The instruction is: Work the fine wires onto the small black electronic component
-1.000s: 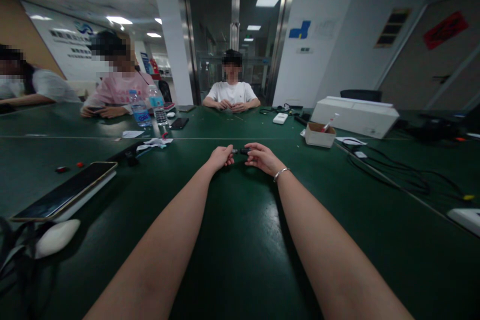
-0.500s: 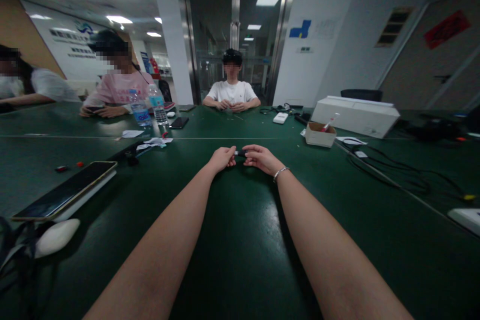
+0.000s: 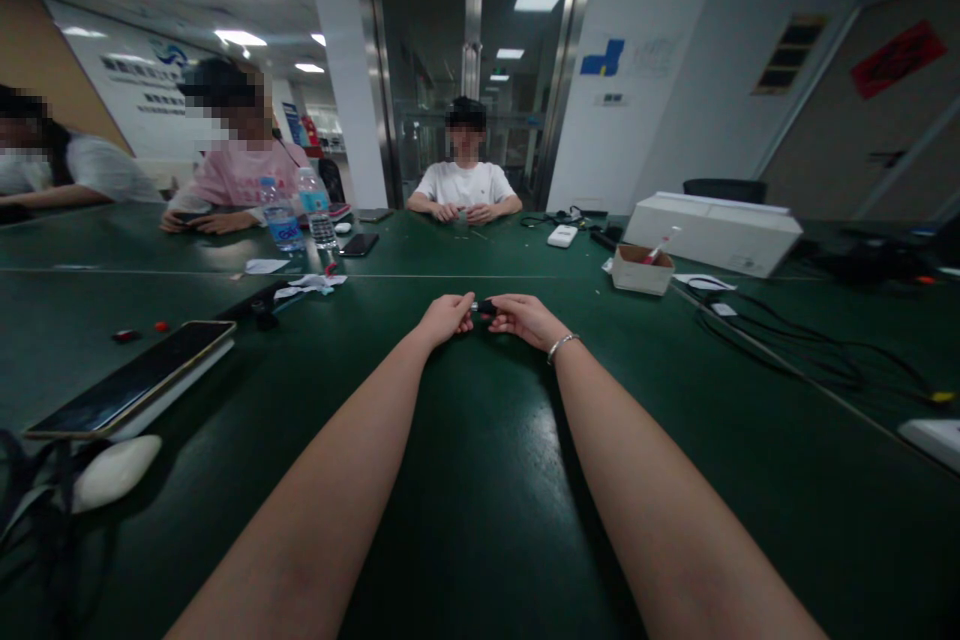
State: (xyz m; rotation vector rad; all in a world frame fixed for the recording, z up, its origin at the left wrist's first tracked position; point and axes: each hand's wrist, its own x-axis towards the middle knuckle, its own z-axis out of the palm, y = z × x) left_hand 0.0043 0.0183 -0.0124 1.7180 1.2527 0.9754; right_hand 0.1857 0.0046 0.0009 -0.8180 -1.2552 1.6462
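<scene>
Between my fingertips, over the green table (image 3: 480,460), is a small black piece with a silver end (image 3: 485,307); it is too small to tell its kind. My left hand (image 3: 447,320) pinches the silver end between thumb and fingers. Around the black part, the thumb and fingers of my right hand (image 3: 526,320) are closed. A silver bracelet (image 3: 562,348) circles the right wrist. Both forearms reach forward over the tabletop, and the fingers hide part of the piece.
A phone on a white box (image 3: 142,382) lies to the left near a white rounded object (image 3: 118,473). Farther back stand two water bottles (image 3: 316,210). On the right are a small carton (image 3: 642,270), a white box (image 3: 712,232) and black cables (image 3: 795,350). Several people sit around the table.
My right fingers have shifted slightly on the black part. The left hand keeps its pinch, and the piece stays almost in the same place.
</scene>
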